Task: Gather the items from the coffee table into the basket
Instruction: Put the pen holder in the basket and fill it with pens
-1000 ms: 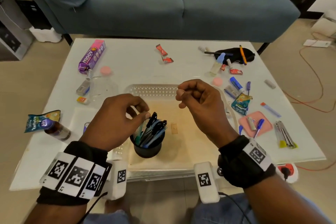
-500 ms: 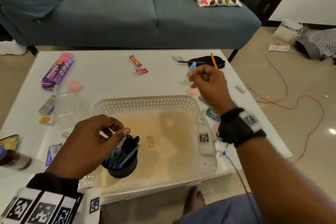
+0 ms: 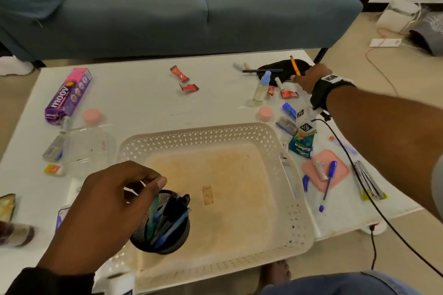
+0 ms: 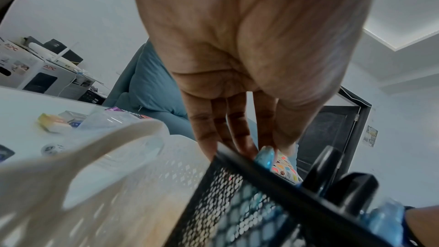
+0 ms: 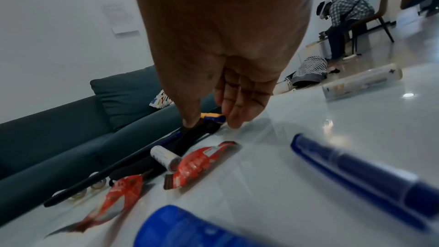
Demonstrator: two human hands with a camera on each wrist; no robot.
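A cream perforated basket (image 3: 196, 133) (image 4: 106, 176) sits on the white coffee table (image 3: 143, 100). In its near-left corner stands a black mesh cup (image 3: 165, 230) (image 4: 237, 204) full of pens. My left hand (image 3: 153, 184) (image 4: 237, 147) hovers over the cup, its relaxed fingertips at the rim. My right hand (image 3: 296, 79) (image 5: 212, 124) is stretched to the far right of the table. Its thumb and fingers are spread around the end of a yellow pencil (image 3: 294, 66) (image 5: 213, 118) that lies on a black pouch (image 3: 278, 69).
Loose items lie around the basket: a purple box (image 3: 69, 94), a clear bottle (image 3: 90, 148), red sachets (image 3: 183, 79) (image 5: 202, 162), a dropper bottle (image 3: 261, 90), and a pink pad (image 3: 335, 175) with a blue pen (image 3: 329, 179). A blue sofa (image 3: 167, 7) stands behind. My wrist cable (image 3: 359, 187) crosses the right side.
My right hand has left the space over the basket and reached far right to the pencil on the pouch. My left hand has stayed over the pen cup.
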